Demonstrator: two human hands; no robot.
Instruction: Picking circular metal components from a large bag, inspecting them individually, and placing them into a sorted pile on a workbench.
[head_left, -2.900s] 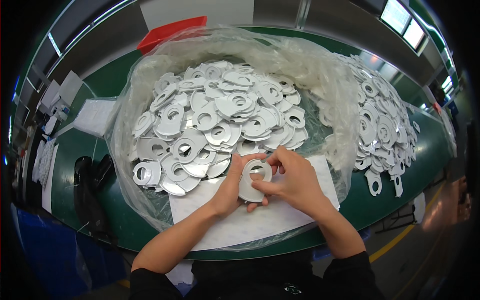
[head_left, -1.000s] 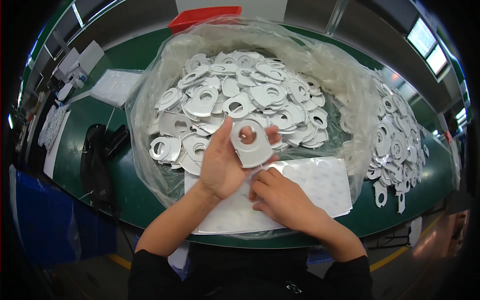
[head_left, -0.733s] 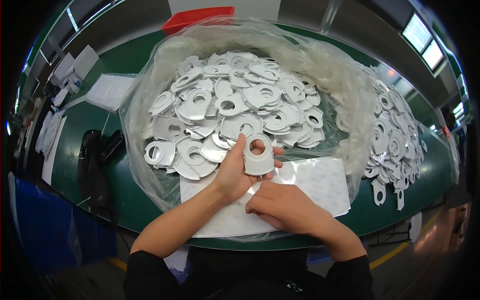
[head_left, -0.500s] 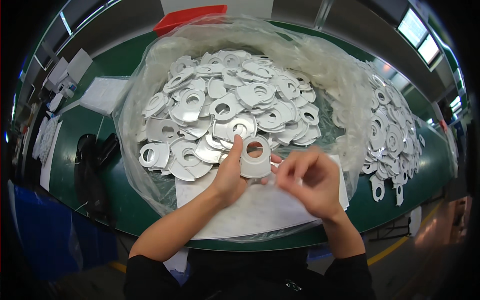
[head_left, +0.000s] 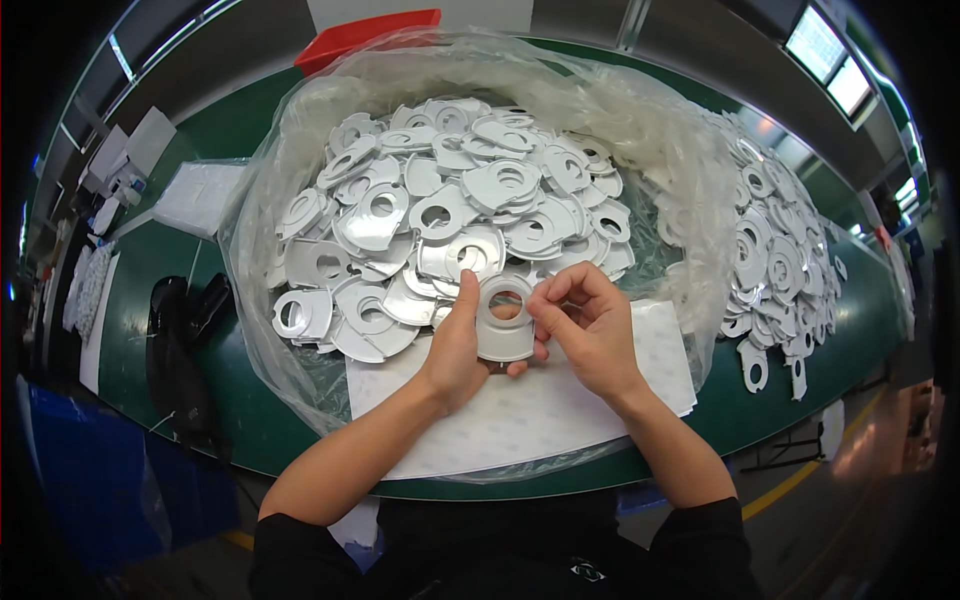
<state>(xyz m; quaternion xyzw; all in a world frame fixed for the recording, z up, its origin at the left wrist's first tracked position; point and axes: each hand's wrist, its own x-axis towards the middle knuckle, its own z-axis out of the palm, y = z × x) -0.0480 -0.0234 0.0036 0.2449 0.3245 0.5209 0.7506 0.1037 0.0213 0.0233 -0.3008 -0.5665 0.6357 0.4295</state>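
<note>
Currently, the main risk is loss of grip: the flat white plastic piece with a round hole (head_left: 503,322) is pinched only at its edges, above the white backing sheet (head_left: 520,410). A slip, in my judgement, would drop it among the identical pieces heaped in the clear plastic bag (head_left: 300,150) at 12 o'clock, where it could not be told from the rest. A second risk is the slack bag film at 9 o'clock of the hands, which could snag a wrist and drag the heap (head_left: 440,200) toward the edge of the green worktop (head_left: 130,300).

Left hand (head_left: 455,345): partly closed, thumb raised against the left rim of the piece, fingers curled beneath it, largely hidden.

Right hand (head_left: 585,330): narrowly closed, fingertips bunched on the right rim at 3 o'clock of the hole; whether they hold anything else cannot be told.

A second, loose pile of similar pieces (head_left: 775,260) lies on the worktop at 3 o'clock, well apart.
</note>
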